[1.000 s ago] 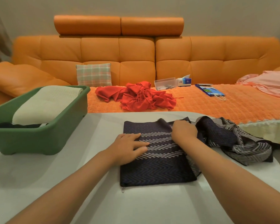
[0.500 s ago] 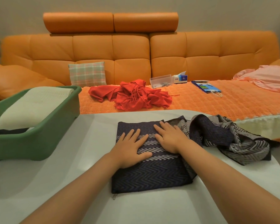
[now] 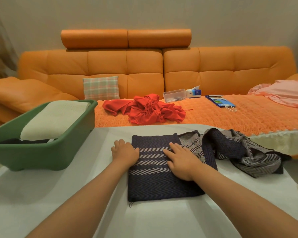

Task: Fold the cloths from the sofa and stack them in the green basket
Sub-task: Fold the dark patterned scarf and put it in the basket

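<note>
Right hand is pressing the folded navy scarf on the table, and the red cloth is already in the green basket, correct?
Not quite. In the head view the red cloth lies crumpled on the sofa, not in the green basket, which holds a folded cream cloth. The right hand does press the folded navy scarf on the table.

Both hands on navy scarf (image 3: 160,170) on worktop (image 3: 162,220): left hand (image 3: 125,152) at its left edge, right hand (image 3: 181,161) flat on top. Green basket (image 3: 41,153) far left.
</note>
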`<state>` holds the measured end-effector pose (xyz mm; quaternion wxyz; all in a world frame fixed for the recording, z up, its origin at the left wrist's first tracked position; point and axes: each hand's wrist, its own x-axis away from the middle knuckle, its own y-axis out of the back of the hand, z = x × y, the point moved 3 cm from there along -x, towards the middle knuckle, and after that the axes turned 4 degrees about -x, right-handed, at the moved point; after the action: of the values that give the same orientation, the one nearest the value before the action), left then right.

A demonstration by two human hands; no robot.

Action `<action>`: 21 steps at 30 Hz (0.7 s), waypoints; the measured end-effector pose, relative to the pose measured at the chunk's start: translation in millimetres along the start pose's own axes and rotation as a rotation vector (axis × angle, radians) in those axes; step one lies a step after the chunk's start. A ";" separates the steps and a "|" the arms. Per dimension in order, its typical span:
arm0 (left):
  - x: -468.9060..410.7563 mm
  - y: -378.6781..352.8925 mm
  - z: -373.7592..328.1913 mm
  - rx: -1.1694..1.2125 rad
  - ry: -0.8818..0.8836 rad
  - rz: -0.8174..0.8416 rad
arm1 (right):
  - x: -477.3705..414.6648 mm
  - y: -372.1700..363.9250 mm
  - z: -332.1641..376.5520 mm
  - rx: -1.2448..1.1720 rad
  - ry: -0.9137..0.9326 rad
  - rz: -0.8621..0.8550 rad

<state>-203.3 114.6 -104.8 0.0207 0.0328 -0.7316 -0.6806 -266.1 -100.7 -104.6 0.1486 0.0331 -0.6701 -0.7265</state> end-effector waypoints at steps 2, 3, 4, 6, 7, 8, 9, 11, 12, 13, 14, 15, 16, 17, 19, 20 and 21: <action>-9.0 -0.6 -4.0 0.096 0.004 -0.047 | -2.2 2.1 2.5 -0.017 0.004 -0.006; -12.7 -1.4 -6.7 0.143 -0.001 -0.067 | -4.1 2.4 2.2 -0.028 0.001 -0.007; -14.9 -1.9 -9.7 0.181 -0.008 -0.080 | -6.1 2.3 1.1 -0.041 -0.006 -0.002; -17.3 -1.9 -15.6 0.274 -0.029 -0.110 | -10.7 0.1 -2.3 -0.069 -0.027 0.012; -17.3 -0.1 -18.0 0.361 -0.040 -0.136 | -13.1 -1.4 -4.1 -0.086 -0.036 0.016; -16.7 2.4 -19.4 0.465 -0.047 -0.170 | -15.6 -2.3 -5.3 -0.101 -0.044 0.016; -15.3 6.5 -20.3 0.549 -0.056 -0.215 | -17.9 -2.3 -5.8 -0.113 -0.050 0.013; -13.5 13.5 -21.4 0.581 -0.113 -0.292 | -22.2 -0.7 -5.2 -0.131 -0.058 -0.001; -13.7 15.5 -21.4 0.548 -0.161 -0.303 | -24.2 -0.1 -3.8 -0.135 -0.061 -0.006; -14.6 16.3 -21.0 0.483 -0.228 -0.299 | -25.9 0.1 -1.9 -0.135 -0.066 -0.008; -16.3 16.2 -20.7 0.387 -0.318 -0.293 | -27.7 -0.3 0.1 -0.135 -0.076 -0.010; -18.9 14.3 -19.7 0.274 -0.408 -0.286 | -30.1 -1.2 2.3 -0.136 -0.089 -0.010; -22.4 11.1 -15.5 0.162 -0.474 -0.275 | -32.8 -2.6 5.2 -0.139 -0.104 -0.006; -26.7 9.0 -9.1 0.066 -0.504 -0.260 | -36.0 -4.1 9.1 -0.142 -0.118 -0.001; -37.2 5.9 7.6 -0.056 -0.488 -0.226 | -43.7 -6.7 20.8 -0.148 -0.123 0.006; -42.1 5.9 17.2 -0.112 -0.465 -0.210 | -48.3 -7.9 29.1 -0.147 -0.110 0.008; -45.8 6.5 27.8 -0.167 -0.437 -0.198 | -53.0 -8.7 38.7 -0.139 -0.090 0.007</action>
<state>-159.9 146.2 -99.7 -0.2022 -0.0455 -0.6533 -0.7282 -226.7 -49.1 -117.3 0.1230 -0.0125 -0.6240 -0.7716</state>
